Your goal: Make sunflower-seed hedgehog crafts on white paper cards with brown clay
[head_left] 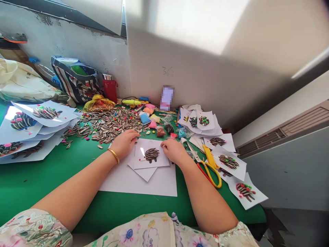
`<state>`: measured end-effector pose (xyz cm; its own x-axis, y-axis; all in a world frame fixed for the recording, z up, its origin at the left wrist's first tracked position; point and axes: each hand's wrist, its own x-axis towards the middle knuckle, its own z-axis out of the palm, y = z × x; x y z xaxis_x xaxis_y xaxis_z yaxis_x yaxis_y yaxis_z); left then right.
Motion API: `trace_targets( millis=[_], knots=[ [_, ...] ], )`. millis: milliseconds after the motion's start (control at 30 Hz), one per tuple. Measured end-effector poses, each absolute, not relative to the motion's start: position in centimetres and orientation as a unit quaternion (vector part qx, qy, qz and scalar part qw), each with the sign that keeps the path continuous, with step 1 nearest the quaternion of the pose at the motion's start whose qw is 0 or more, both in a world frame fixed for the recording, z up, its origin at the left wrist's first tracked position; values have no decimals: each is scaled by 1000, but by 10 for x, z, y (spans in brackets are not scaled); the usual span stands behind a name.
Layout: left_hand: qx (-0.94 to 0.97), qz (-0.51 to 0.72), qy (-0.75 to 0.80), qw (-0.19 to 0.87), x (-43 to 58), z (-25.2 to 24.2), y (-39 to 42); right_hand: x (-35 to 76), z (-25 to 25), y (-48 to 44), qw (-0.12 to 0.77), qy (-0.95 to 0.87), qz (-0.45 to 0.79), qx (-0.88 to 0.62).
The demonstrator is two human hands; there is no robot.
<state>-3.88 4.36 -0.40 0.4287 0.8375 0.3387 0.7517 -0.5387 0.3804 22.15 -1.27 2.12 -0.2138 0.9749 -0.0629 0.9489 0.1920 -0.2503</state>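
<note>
A small white card (140,164) bears a hedgehog figure (152,155) made of striped sunflower seeds, with dark feet and a pink dot at its snout. My left hand (125,144), with a gold bangle at the wrist, is at the card's upper left, fingers pinched together. Whatever it holds is too small to make out. My right hand (175,151) covers the card's upper right corner, thumb and fingers closed at its edge. Under the card lie another white card (147,175) and a large white sheet (164,187).
Beyond my hands lies a heap of sunflower seeds (113,121) beside bags of coloured clay (154,118). Yellow-handled scissors (213,175) and a yellow cutter (209,156) lie right of my right hand. Finished hedgehog cards (51,130) are stacked left, others (241,171) right. A wall stands behind.
</note>
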Motion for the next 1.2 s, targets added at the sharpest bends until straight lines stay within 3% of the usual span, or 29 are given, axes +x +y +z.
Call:
trace_targets(
  millis=[133,433,667,967,1200],
  knots=[
    [809,238,535,52,-48,3,53,222,21,-13,52,-773,114,-622],
    [847,121,518,2,-33,3,60,221,21,-14,45,-770,107,-627],
    [851,115,512,-26,-12,17,58,222,20,-14,47,-775,100,-622],
    [809,204,542,104,-10,22,43,218,22,-15,45,-774,93,-625],
    [850,165,496,68,-6,8,38,216,15,-11,86,-769,34,-633]
  ],
)
